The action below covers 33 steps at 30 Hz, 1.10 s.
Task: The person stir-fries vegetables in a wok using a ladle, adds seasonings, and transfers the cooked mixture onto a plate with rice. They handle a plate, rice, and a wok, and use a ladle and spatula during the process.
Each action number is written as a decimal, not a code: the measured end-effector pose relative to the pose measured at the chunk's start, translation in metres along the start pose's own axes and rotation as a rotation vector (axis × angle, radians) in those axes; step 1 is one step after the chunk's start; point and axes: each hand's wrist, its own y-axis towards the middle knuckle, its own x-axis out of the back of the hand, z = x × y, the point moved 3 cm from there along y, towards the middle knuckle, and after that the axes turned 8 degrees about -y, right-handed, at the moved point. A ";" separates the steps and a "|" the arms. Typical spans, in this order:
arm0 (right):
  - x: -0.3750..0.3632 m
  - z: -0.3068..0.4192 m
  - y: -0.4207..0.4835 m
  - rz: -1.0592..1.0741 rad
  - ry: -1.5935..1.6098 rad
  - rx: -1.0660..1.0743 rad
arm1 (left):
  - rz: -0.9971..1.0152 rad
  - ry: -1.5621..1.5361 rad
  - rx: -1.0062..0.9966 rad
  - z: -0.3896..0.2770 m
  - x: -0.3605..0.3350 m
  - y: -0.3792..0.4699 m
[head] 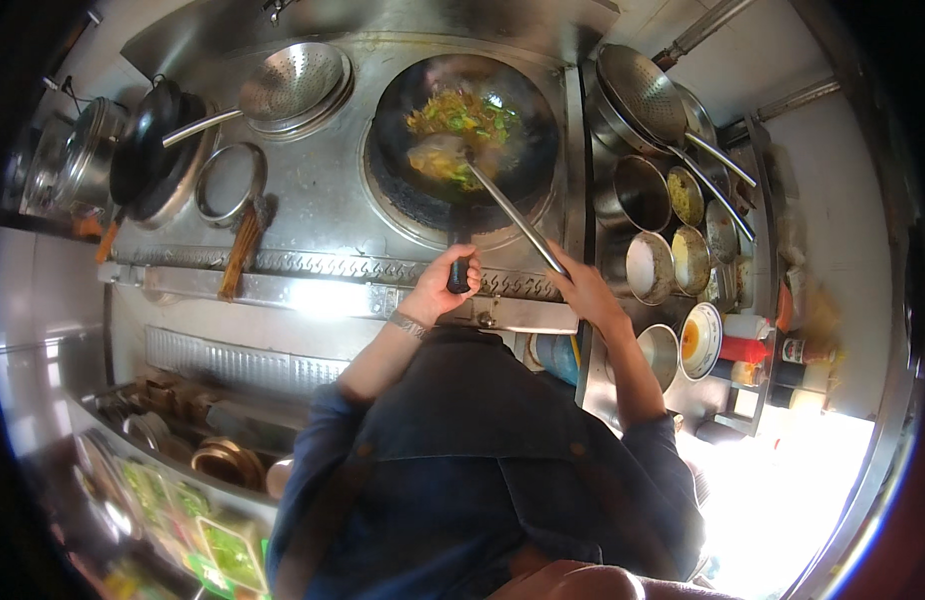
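A black wok [402, 97] sits over the round burner on the steel range. Green and brown food [462, 116] lies in its bowl, partly in liquid. My left hand [441, 281] is wrapped around the wok's black handle [458, 274]. Gripped in my right hand [582, 289] is the long metal handle of a cooking ladle [511, 210]. The ladle's head rests in the near part of the wok, among the food, and its underside is hidden.
Left on the range are a perforated strainer [294, 79], a steel ring [228, 184] and a bamboo wok brush [241, 251]. To the right stand more strainers [642, 94], seasoning pots [650, 262], a bowl of orange-brown liquid [700, 341] and a red bottle [741, 349].
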 end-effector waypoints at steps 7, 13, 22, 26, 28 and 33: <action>-0.001 -0.034 -0.010 -0.096 -0.225 0.066 | 0.006 -0.017 0.027 0.000 0.002 0.000; -0.043 -0.022 0.063 -0.298 0.374 -0.330 | -0.007 -0.009 0.012 0.000 0.000 -0.001; -0.021 0.004 0.064 -0.059 0.610 -0.294 | 0.033 0.002 0.029 -0.001 0.006 0.005; -0.047 0.000 0.097 -0.111 0.221 -0.285 | 0.034 -0.005 0.044 0.000 0.000 -0.003; -0.048 -0.005 0.094 -0.164 -0.095 -0.081 | 0.031 -0.036 0.079 -0.001 -0.005 -0.004; 0.015 -0.029 0.013 -0.067 -0.198 0.169 | -0.068 0.023 0.009 -0.006 -0.019 -0.008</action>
